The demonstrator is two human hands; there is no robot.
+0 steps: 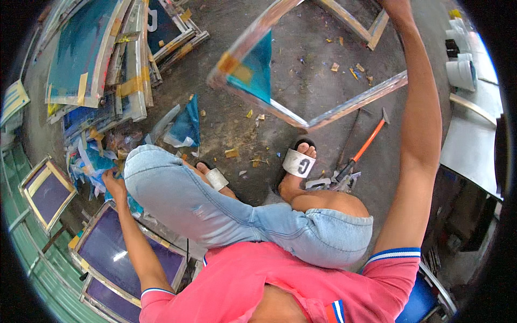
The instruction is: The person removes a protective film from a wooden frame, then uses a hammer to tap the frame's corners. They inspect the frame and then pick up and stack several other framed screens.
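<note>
My right arm stretches up to the top right, where my right hand [397,7] is partly cut off by the picture's edge. It is closed at a screen printing frame; which rail its fingers grip is hidden. The tilted screen frame [355,104] is mostly bare, with a torn piece of teal mesh [259,67] and brown tape left in its left corner. Another frame corner [370,39] shows beyond it, close to my hand. Low at my left, my left hand [114,185] is open, its fingers touching a heap of blue and clear film scraps [92,161].
Stacked screens with teal mesh [81,48] stand at the far left. Purple-meshed screens [121,253] lean beside my left arm. An orange-handled hammer [369,141] lies near my right foot. Torn tape bits and a blue mesh scrap [186,124] litter the floor. White buckets [460,74] stand at the right.
</note>
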